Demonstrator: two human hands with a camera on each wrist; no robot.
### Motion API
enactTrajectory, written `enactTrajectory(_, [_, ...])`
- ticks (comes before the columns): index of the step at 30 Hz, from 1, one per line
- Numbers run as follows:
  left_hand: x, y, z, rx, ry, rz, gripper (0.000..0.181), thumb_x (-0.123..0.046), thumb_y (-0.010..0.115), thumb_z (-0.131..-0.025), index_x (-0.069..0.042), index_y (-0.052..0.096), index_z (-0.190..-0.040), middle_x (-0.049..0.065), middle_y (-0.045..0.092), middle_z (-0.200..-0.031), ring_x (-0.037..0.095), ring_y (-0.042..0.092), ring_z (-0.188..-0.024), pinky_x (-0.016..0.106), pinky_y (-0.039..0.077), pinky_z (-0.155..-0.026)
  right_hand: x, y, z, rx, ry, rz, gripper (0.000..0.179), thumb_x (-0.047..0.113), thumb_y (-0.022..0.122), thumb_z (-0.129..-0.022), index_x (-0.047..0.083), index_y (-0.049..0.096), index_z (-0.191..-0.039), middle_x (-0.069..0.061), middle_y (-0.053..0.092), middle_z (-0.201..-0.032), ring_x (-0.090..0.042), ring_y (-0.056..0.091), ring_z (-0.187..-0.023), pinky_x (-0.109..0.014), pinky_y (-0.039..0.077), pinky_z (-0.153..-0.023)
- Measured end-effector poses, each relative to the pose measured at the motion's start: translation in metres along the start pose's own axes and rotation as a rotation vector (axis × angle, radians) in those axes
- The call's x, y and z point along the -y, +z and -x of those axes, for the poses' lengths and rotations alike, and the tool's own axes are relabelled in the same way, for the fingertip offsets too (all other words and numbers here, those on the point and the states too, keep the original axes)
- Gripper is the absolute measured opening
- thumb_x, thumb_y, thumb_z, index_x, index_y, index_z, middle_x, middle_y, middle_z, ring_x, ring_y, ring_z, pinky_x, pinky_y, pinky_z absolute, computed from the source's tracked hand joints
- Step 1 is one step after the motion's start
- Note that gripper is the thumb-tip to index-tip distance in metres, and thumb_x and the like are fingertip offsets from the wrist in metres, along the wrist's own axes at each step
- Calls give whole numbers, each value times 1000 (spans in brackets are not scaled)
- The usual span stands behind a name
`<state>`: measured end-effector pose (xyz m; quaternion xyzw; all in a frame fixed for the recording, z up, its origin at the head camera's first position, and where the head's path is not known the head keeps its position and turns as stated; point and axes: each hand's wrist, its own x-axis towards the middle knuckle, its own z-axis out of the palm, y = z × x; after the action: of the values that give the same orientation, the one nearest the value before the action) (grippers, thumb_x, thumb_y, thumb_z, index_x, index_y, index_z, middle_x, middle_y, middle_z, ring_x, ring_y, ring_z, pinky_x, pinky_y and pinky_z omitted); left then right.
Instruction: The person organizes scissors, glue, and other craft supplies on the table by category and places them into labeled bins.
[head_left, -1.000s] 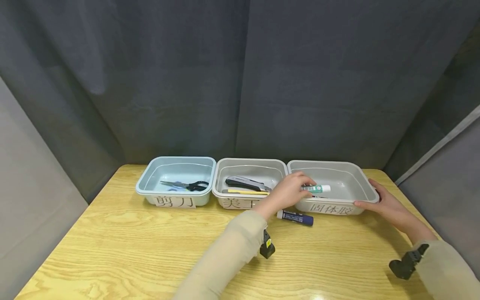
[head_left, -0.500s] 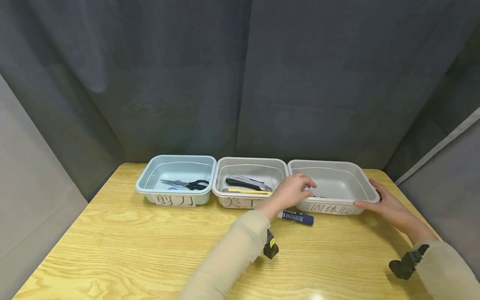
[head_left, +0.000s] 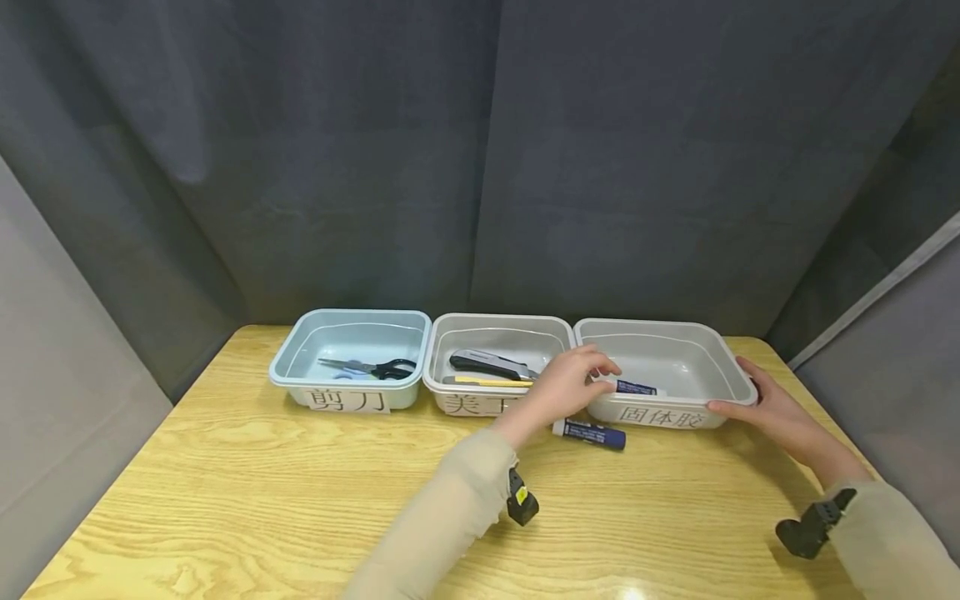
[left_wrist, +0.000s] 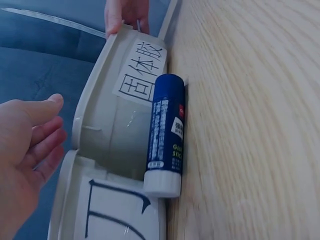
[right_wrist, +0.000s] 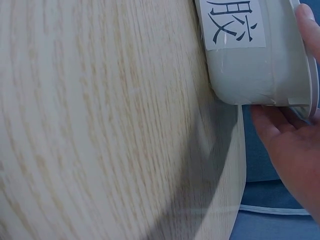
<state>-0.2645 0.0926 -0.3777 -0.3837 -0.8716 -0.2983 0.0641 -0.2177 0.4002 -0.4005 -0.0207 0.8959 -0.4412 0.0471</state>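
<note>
My left hand (head_left: 572,382) hovers over the near left rim of the right-hand grey bin (head_left: 690,337). In the left wrist view, its fingers (left_wrist: 47,135) are loosely bent with nothing between them. A dark blue glue stick (head_left: 635,388) lies inside this bin, close to the hand. Another blue glue stick (left_wrist: 167,130) with a white end lies on the table against the front of the bins. My right hand (head_left: 780,412) grips the bin's right end, thumb on the rim and fingers around the outside, as the right wrist view also shows.
A middle grey bin (head_left: 498,321) holds a grey-and-black utility knife (head_left: 491,364) and a yellow cutter (head_left: 487,382). The light blue bin (head_left: 352,317) at left holds scissors (head_left: 375,367). The three stand in a row before a dark curtain (head_left: 480,167).
A green-and-white glue stick that was at my left fingers has gone from sight. The left hand has drawn back slightly to the left, uncovering the blue glue stick in the bin. The right hand stays put.
</note>
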Motion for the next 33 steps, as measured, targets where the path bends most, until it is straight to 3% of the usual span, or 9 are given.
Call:
enactTrajectory(8, [2, -7, 22, -23, -10, 102, 23, -26, 65, -84, -18, 66, -105, -5, 61, -89, -1, 52, -77, 7, 40, -68, -3, -1, -1, 0, 5, 12, 97, 29, 61, -87, 3, -13, -143, -34, 7, -144, -47, 21, -122, -67, 22, -96])
enactTrajectory(15, [2, -1, 47, -7, 23, 147, 31, -30, 68, -80, -14, 66, -107, -4, 63, -94, 6, 57, -83, 11, 45, -73, -2, -1, -1, -1, 12, 8, 98, 30, 62, -87, 3, -14, -143, -34, 7, -144, -47, 21, -123, -66, 23, -97])
enactTrajectory(23, [7, 7, 67, 146, 19, -41, 47, -35, 69, -79, -19, 58, -121, -6, 58, -119, 7, 52, -110, 18, 38, -97, -2, 0, 1, 3, 0, 0, 97, 29, 61, -87, 2, -12, -143, -34, 8, -144, -46, 22, -122, -66, 23, -96])
enactTrajectory(26, [9, 10, 69, 195, 5, -60, 52, -34, 67, -81, -16, 53, -127, -1, 53, -128, 12, 46, -120, 23, 32, -104, -2, 1, 1, 3, -4, 0, 96, 29, 62, -87, 2, -12, -143, -33, 8, -144, -46, 22, -121, -66, 23, -96])
enactTrajectory(33, [9, 18, 71, 242, -55, -126, 57, -36, 65, -82, -16, 46, -133, 2, 48, -134, 18, 42, -124, 32, 30, -107, -2, -1, 1, -1, 0, 11, 98, 30, 62, -86, 2, -12, -143, -34, 7, -143, -47, 21, -122, -67, 23, -96])
